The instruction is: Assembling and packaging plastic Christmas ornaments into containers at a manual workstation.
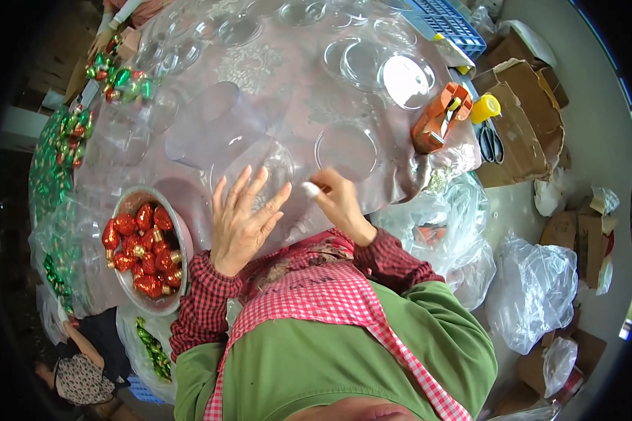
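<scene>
Clear plastic bowl (256, 165) sits empty on the counter (274, 77) — the left hand (242, 221) rests on its rim, fingers spread wide. The right hand (337, 203) pinches a small white piece (310, 188) just beside it. Left of them, a metal bowl (179, 242) holds red foil-wrapped sweets (142, 249).

- The left hand (242, 221) lies spread on a clear plastic container (256, 165); a metal bowl (130, 200) of red wrapped sweets stands just left of it and blocks this side.
- Between the right hand (340, 203) and the orange tape dispenser (439, 116) far to the right, one clear lid (345, 149) lies flat; a hand can pass over it.
- The far part of the desk (274, 77) is crowded with clear lids and containers.
- At the far left, green wrapped sweets (119, 81) and another person's hand (100, 43) take the room.
</scene>
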